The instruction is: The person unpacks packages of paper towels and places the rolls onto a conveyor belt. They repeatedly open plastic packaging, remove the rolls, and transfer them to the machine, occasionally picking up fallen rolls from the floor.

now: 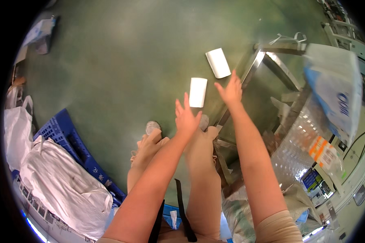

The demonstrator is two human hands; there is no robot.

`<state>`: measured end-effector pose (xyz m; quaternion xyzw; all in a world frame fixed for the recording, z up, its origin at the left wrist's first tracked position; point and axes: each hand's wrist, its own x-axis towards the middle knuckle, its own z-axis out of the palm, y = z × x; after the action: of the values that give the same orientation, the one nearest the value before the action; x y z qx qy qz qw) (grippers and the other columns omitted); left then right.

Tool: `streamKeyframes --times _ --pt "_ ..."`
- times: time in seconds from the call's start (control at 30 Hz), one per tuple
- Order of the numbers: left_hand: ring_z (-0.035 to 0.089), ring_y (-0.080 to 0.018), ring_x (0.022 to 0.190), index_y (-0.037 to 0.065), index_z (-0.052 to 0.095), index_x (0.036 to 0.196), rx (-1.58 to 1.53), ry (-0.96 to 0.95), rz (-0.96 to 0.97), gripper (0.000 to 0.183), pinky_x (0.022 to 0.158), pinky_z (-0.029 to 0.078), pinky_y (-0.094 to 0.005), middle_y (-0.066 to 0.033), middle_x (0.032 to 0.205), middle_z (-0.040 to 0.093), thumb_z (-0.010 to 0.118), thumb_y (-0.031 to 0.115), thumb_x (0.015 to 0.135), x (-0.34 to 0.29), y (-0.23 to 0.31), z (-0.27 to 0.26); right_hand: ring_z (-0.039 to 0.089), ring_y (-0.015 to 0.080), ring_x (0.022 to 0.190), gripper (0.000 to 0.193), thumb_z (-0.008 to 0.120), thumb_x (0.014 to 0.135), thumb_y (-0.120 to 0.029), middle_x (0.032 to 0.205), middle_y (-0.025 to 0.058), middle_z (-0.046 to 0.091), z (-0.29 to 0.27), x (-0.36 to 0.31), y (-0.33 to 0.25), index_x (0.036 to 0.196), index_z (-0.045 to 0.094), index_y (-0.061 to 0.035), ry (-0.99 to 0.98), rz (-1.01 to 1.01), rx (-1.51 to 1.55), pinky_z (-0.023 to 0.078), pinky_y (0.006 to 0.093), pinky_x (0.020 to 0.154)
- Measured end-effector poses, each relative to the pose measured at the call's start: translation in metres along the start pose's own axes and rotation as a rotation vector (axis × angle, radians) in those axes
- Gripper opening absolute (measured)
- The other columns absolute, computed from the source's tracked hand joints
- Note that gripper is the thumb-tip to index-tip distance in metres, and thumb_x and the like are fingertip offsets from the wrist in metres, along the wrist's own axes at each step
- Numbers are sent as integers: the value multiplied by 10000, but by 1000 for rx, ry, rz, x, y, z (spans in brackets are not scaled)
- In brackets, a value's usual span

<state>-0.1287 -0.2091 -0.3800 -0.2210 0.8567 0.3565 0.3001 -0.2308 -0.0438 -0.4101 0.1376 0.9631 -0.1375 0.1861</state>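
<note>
My left hand (186, 119): fingers spread, empty, near white oblong block (198, 92), upper centre of frame. My right hand (231, 92): likewise spread, beside second white block (218, 63), higher, rightward. Best grip, probably: thumb opposing fingers across long sides.

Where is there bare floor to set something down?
Widest: green floor left of the two white pieces, beyond the blue crate. A narrower patch lies between crate and left shoe. Crowded: the right side, with metal frame and plastic bags.
</note>
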Motion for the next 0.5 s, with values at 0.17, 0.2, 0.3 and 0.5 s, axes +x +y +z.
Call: streamKeyframes --times 0.17,0.2,0.3,0.5 --pt "197 -470 1301 226 52 1450 178 -65 -50 980 906 358 -623 -264 1448 57 707 353 733 78 2 68 359 383 1230 1019 723 683 -473 1364 242 316 65 77 15 1430 139 -99 51 -104 -142 303 482 1006" --pt "186 -468 1306 234 41 1450 198 -73 -39 989 896 354 -636 -261 1451 47 710 355 732 89 -1 81 355 386 1232 1031 721 675 -490 1367 242 313 75 88 17 1431 136 -103 65 -110 -158 294 491 1009" --pt "178 -462 1310 229 -6 1450 259 -90 -11 1046 933 342 -612 -251 1449 49 728 360 716 114 -10 106 348 392 1237 1053 710 661 -534 1375 244 300 101 113 22 1434 132 -112 81 -113 -203 286 510 1003" --pt "241 -412 1290 137 15 1447 120 -106 60 976 1003 347 -469 -247 1427 111 671 149 725 120 -25 107 506 353 1093 854 634 732 -439 1214 203 504 97 120 17 1396 227 -88 64 -92 53 374 477 945"
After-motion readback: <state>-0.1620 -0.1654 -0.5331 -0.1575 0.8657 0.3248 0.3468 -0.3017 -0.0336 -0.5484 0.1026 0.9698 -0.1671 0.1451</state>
